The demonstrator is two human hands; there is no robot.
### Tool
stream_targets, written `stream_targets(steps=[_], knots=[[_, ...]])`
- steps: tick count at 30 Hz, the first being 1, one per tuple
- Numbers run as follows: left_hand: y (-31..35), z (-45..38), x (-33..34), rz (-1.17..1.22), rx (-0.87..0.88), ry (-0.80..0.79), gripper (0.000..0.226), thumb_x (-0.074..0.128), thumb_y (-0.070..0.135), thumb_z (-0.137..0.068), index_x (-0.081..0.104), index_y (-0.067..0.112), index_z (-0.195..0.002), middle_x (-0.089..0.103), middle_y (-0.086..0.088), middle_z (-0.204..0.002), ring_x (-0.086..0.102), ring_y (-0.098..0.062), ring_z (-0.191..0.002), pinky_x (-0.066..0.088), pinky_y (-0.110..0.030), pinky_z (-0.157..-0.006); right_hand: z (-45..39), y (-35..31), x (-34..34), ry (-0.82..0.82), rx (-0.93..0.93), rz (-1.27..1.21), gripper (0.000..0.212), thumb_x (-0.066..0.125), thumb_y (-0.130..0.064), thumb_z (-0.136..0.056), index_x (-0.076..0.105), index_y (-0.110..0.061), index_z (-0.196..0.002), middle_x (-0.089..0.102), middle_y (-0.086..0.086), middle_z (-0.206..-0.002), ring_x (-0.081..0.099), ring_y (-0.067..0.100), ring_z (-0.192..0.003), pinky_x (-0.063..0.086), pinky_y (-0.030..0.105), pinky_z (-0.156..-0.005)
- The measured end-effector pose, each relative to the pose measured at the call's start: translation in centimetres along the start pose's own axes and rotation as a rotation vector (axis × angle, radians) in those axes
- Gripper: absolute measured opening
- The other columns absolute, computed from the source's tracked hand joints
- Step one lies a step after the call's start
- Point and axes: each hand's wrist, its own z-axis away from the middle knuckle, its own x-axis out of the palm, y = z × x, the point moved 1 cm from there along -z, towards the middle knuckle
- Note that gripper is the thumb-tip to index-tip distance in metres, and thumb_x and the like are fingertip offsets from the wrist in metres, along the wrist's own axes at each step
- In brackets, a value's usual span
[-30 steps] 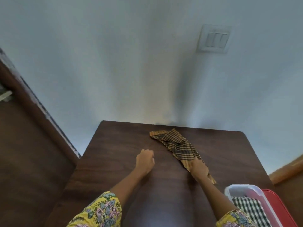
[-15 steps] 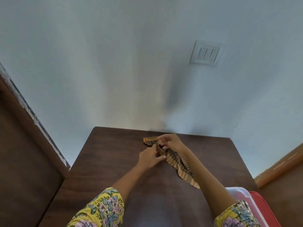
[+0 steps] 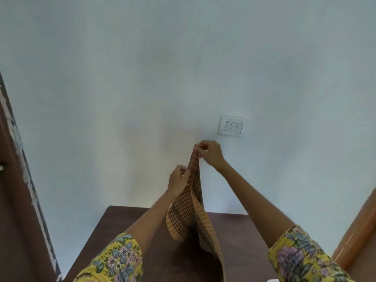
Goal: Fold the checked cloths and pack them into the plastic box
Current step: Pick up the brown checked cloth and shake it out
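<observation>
Right hand (image 3: 209, 152) and left hand (image 3: 179, 180) pinch the hanging checked cloth (image 3: 189, 212).

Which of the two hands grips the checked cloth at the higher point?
The right hand, pinching the cloth's top corner near the wall switch; the left hand grips lower down.

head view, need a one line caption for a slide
Both hands, left hand and right hand, pinch a brown checked cloth held up above the dark wooden table.
</observation>
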Motion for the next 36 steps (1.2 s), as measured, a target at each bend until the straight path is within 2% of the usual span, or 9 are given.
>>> stream_targets(steps=[2, 5, 9, 15, 22, 27, 29, 31, 36], knots=[[1.3, -0.3, -0.8, 0.023, 0.072, 0.029, 0.005, 0.050, 0.015, -0.094, 0.050, 0.011, -0.098, 0.061, -0.010, -0.092, 0.059, -0.018, -0.078, 0.054, -0.039, -0.073, -1.0, -1.4, -0.8, 0.036, 0.024, -0.123, 0.012, 0.065, -0.006, -0.084, 0.065, 0.000, -0.073, 0.065, 0.010, -0.069, 0.062, 0.020, -0.059, 0.057, 0.031, -0.065], [2.6, -0.4, -1.1, -0.257, 0.194, -0.044, 0.030, 0.059, 0.023, -0.086, 0.047, 0.015, -0.112, 0.060, 0.003, -0.091, 0.060, -0.014, -0.076, 0.048, -0.026, -0.062, -2.2, -3.3, -1.4, 0.079, -0.024, -0.152, 0.015, 0.064, -0.008, -0.086, 0.065, 0.002, -0.075, 0.062, -0.001, -0.063, 0.063, 0.011, -0.050, 0.056, 0.027, -0.061], [2.7, 0.3, -1.2, -0.526, 0.198, -0.018, 0.036, 0.058, 0.025, -0.080, 0.049, 0.013, -0.112, 0.064, -0.004, -0.091, 0.063, -0.022, -0.080, 0.048, -0.028, -0.064, -3.4, -6.4, -1.5, 0.160, -0.086, -0.178, 0.013, 0.063, -0.008, -0.086, 0.065, 0.004, -0.081, 0.066, 0.012, -0.073, 0.059, -0.004, -0.042, 0.046, 0.010, -0.044], [-1.1, 1.9, -3.8, -0.679, -0.109, -0.222, 0.014, 0.060, 0.025, -0.077, 0.050, 0.018, -0.069, 0.051, 0.006, -0.065, 0.056, -0.016, -0.070, 0.041, -0.022, -0.060, -4.0, -8.4, -2.4, 0.349, -0.076, -0.223, 0.012, 0.059, -0.007, -0.089, 0.065, 0.001, -0.083, 0.070, 0.010, -0.078, 0.059, 0.005, -0.043, 0.048, 0.014, -0.050], [-9.0, 5.5, -8.9, -0.531, -0.654, -0.347, 0.021, 0.063, 0.003, -0.082, 0.052, 0.012, -0.066, 0.046, -0.001, -0.061, 0.042, -0.010, -0.051, 0.040, -0.017, -0.049, -4.0, -7.8, -4.6, 0.394, -0.063, -0.251, 0.014, 0.061, -0.014, -0.090, 0.067, -0.002, -0.089, 0.068, 0.011, -0.081, 0.060, 0.007, -0.047, 0.050, 0.015, -0.045], [-9.8, 4.6, -11.1, -0.336, -0.599, -0.014, 0.024, 0.056, -0.001, -0.086, 0.059, 0.006, -0.063, 0.055, -0.011, -0.067, 0.050, -0.019, -0.055, 0.045, -0.029, -0.061, -3.6, -6.7, -5.9, 0.433, -0.027, -0.284, 0.014, 0.060, -0.012, -0.090, 0.066, 0.001, -0.088, 0.067, 0.008, -0.083, 0.060, 0.007, -0.042, 0.052, 0.020, -0.046], [-8.7, 3.4, -12.6, -0.341, -0.561, 0.166, 0.013, 0.059, 0.006, -0.085, 0.070, 0.004, -0.079, 0.068, -0.016, -0.085, 0.066, -0.028, -0.079, 0.053, -0.032, -0.075, -3.5, -6.0, -6.7, 0.468, 0.010, -0.318, 0.014, 0.060, -0.010, -0.090, 0.065, 0.002, -0.090, 0.067, 0.012, -0.087, 0.061, 0.010, -0.049, 0.055, 0.027, -0.049], [-7.7, 2.3, -14.0, -0.352, -0.565, 0.321, 0.020, 0.058, 0.010, -0.086, 0.070, 0.001, -0.098, 0.069, -0.020, -0.103, 0.066, -0.034, -0.096, 0.054, -0.035, -0.084, -3.4, -5.3, -7.6, 0.500, 0.037, -0.329, 0.012, 0.059, -0.010, -0.090, 0.065, 0.001, -0.092, 0.066, 0.013, -0.088, 0.060, 0.007, -0.049, 0.054, 0.020, -0.045], [-5.6, 0.1, -15.4, -0.210, -0.598, 0.467, 0.018, 0.057, 0.002, -0.084, 0.067, -0.011, -0.094, 0.069, -0.026, -0.099, 0.068, -0.036, -0.091, 0.057, -0.038, -0.080, -3.1, -3.6, -9.0, 0.529, 0.090, -0.301, 0.011, 0.059, -0.009, -0.089, 0.067, -0.005, -0.095, 0.065, 0.012, -0.092, 0.058, 0.009, -0.059, 0.046, 0.011, -0.038]])
